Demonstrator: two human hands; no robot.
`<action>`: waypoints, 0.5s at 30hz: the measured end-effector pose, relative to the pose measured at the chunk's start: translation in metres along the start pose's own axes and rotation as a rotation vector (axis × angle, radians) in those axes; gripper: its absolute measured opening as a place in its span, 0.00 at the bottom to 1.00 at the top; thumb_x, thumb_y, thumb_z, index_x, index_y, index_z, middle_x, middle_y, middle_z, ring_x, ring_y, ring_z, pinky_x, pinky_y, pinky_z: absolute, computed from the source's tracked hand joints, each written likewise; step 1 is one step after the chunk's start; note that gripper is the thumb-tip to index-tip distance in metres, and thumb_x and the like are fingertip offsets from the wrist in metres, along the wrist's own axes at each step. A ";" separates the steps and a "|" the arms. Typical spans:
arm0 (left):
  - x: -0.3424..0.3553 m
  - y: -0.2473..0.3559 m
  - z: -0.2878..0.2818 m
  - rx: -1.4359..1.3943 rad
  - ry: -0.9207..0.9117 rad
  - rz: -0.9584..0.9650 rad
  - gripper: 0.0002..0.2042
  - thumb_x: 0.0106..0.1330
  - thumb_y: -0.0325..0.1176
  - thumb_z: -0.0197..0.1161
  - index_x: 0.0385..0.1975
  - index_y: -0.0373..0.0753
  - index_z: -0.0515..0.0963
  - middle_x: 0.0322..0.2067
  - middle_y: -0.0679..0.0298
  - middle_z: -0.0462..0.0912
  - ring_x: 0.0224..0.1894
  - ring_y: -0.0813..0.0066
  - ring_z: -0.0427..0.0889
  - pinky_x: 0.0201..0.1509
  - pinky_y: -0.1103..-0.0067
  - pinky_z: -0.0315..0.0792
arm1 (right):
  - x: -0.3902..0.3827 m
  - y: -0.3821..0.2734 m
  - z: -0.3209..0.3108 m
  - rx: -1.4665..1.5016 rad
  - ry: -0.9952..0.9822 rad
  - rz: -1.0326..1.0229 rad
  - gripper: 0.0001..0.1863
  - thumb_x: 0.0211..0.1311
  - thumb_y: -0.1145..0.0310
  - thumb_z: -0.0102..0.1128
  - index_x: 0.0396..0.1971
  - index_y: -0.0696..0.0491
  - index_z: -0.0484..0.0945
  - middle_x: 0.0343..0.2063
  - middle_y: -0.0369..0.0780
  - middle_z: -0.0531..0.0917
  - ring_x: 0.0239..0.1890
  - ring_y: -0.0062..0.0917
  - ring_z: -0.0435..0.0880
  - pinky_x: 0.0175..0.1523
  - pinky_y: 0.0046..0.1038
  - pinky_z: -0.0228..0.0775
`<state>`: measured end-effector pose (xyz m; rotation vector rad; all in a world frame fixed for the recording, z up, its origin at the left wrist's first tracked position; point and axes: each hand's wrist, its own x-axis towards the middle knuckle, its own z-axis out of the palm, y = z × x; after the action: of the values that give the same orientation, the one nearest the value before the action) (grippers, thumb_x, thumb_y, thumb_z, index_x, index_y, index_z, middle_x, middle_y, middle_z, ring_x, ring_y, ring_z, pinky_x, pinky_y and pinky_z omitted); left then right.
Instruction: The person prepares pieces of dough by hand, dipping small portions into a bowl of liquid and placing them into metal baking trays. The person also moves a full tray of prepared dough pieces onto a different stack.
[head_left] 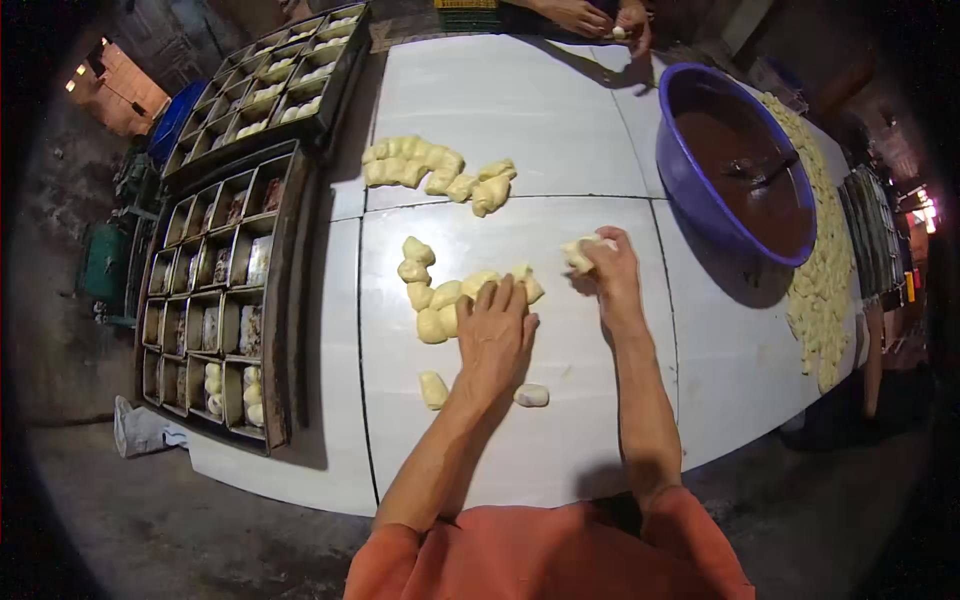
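My right hand (617, 278) is closed around a pale piece of dough (577, 256), lifted over the white table. My left hand (495, 335) lies with its fingers stretched out over a cluster of dough pieces (433, 325), touching them; its palm hides part of the cluster. One more dough lump (533, 289) sits just beyond its fingertips. Near my left wrist lies a single dough piece (433, 390), and right of that wrist rests a smaller, whiter roll of dough (532, 396).
A row of dough lumps (412, 163) lies farther back. At left stand two dark racks of baking tins (293, 290), some holding dough. A purple basin (690, 200) of brown filling stands at right, beside a long dough spread (820, 300). Another person's hands (590, 18) work at the far edge.
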<state>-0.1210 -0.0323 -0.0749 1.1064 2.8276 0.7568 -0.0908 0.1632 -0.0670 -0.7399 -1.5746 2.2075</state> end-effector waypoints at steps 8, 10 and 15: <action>0.006 0.024 -0.005 -0.156 0.132 -0.008 0.24 0.62 0.44 0.67 0.56 0.41 0.76 0.61 0.47 0.72 0.62 0.53 0.70 0.66 0.53 0.57 | -0.056 -0.024 -0.040 0.165 0.024 0.016 0.19 0.69 0.70 0.58 0.57 0.55 0.68 0.43 0.41 0.79 0.43 0.25 0.83 0.49 0.25 0.78; 0.014 0.043 -0.004 -0.270 0.186 0.013 0.19 0.63 0.42 0.67 0.50 0.39 0.81 0.58 0.48 0.75 0.59 0.54 0.74 0.63 0.60 0.65 | -0.069 -0.021 -0.035 0.234 -0.070 0.063 0.19 0.68 0.72 0.58 0.56 0.54 0.68 0.42 0.41 0.81 0.43 0.25 0.83 0.47 0.27 0.79; 0.026 0.069 -0.007 -0.979 -0.010 -0.124 0.11 0.67 0.38 0.65 0.38 0.36 0.85 0.49 0.54 0.83 0.54 0.61 0.78 0.58 0.70 0.69 | -0.092 -0.011 -0.028 0.133 -0.052 0.091 0.16 0.67 0.66 0.63 0.51 0.53 0.72 0.41 0.36 0.81 0.42 0.20 0.81 0.50 0.26 0.76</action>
<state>-0.0982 0.0252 -0.0339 0.7191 1.9756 1.7862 -0.0001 0.1384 -0.0440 -0.7335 -1.4264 2.3890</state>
